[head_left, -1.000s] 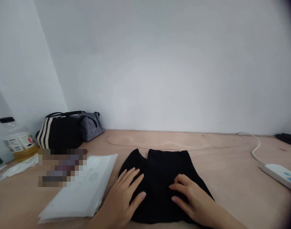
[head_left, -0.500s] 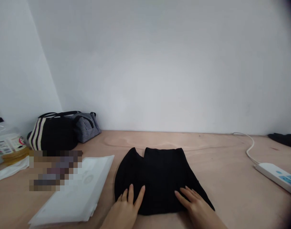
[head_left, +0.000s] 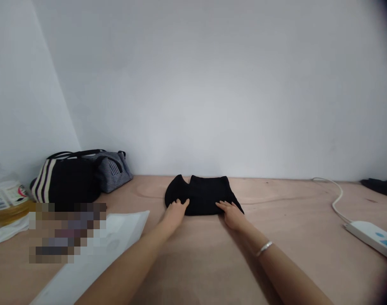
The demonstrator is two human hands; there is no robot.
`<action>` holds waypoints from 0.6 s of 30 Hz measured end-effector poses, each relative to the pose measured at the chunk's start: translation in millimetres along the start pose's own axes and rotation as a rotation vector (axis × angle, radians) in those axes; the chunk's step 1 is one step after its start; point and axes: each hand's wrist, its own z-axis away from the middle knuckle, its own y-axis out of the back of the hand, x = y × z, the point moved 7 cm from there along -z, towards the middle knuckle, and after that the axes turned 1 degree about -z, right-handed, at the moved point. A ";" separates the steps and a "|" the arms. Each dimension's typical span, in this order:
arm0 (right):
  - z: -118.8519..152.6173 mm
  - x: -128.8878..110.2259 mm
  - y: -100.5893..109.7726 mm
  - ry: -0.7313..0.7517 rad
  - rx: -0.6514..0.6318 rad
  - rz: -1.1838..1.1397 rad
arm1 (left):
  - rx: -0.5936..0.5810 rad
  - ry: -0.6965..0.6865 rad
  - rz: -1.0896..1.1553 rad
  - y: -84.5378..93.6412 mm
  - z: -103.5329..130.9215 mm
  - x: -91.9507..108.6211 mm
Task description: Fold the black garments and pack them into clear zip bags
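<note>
A folded black cloth item [head_left: 206, 192], with a notch in its far edge at the left, lies flat on the wooden table close to the wall. What kind of garment it is, I cannot make out. My left hand [head_left: 177, 211] rests on its near left part, thumb spread away from slightly bent fingers. On the near right corner lies my right hand [head_left: 231, 213], fingers stretched out and apart, palm down. Both arms reach far forward, and a silver bracelet [head_left: 264, 248] circles the right wrist.
White sheets [head_left: 117, 237] lie at left, partly under a blurred patch. Behind them stand a black bag with white stripes [head_left: 71, 182], a striped bag [head_left: 115, 173] and a bottle of yellow liquid [head_left: 9, 201]. At right are a power strip [head_left: 373, 237], its cable and dark cloth [head_left: 380, 186].
The black cloth item has slid away from me toward the wall, with both hands moving forward on it. My forearms now stretch across the near table.
</note>
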 end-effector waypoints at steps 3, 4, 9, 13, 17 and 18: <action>-20.3 5.0 0.9 0.003 0.039 -0.030 | 0.026 0.026 0.069 -6.0 -15.5 -8.7; -23.8 6.7 2.3 0.006 0.059 -0.044 | 0.033 0.024 0.093 -7.1 -18.2 -11.8; -21.2 16.1 15.1 0.046 0.178 -0.125 | 0.072 -0.063 0.231 -1.1 -21.5 -28.4; -10.3 17.9 24.4 0.079 0.242 -0.159 | 0.082 -0.115 0.302 7.7 -23.7 -37.6; 7.7 7.1 33.7 0.137 0.234 -0.160 | 0.070 -0.130 0.326 18.8 -14.4 -40.4; 16.3 3.1 36.8 0.155 0.220 -0.158 | 0.060 -0.138 0.329 23.7 -6.4 -40.2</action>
